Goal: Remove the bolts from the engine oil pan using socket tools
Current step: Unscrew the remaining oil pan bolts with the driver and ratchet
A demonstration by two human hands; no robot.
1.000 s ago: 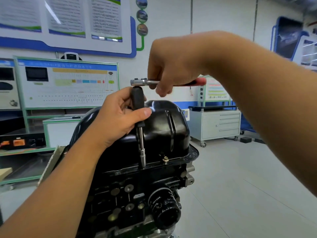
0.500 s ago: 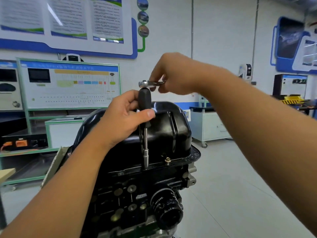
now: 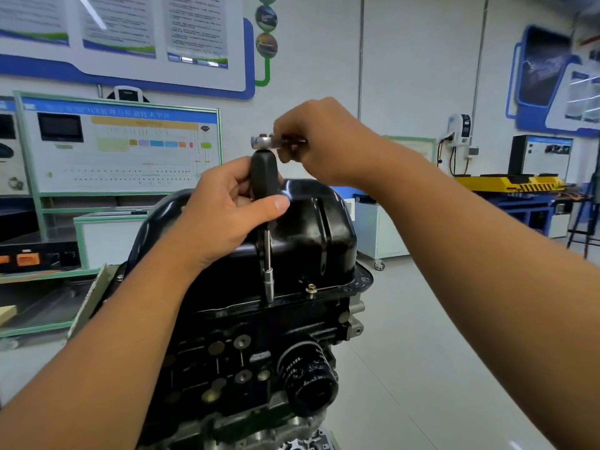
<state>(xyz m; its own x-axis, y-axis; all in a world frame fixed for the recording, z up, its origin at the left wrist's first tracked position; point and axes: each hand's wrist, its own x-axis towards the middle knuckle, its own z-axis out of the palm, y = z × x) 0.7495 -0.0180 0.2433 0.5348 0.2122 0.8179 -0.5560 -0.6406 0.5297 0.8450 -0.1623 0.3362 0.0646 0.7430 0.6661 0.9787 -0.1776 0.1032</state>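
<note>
The black oil pan point(image 3: 305, 228) sits on top of the upturned engine block point(image 3: 246, 358), its flange facing the camera. The left hand point(image 3: 224, 212) wraps its fingers and thumb round the black handle of an upright extension driver point(image 3: 264, 180), whose steel shaft ends in a socket point(image 3: 268, 285) seated on the flange, presumably over a bolt that cannot be seen. The right hand point(image 3: 321, 141) curls its fingers round the handle of a ratchet point(image 3: 264, 141), whose chrome head sits on the top of the driver. Just beside the socket, a brass-coloured flange bolt point(image 3: 311, 289) stands in its hole, so the job looks far from done. The main risk is the tall stack tilting: if the left hand lets the driver lean as the ratchet swings, the socket may ride off the bolt head and round its corners. The ratchet head could also lift off the driver top if the right hand pulls upward.
</note>
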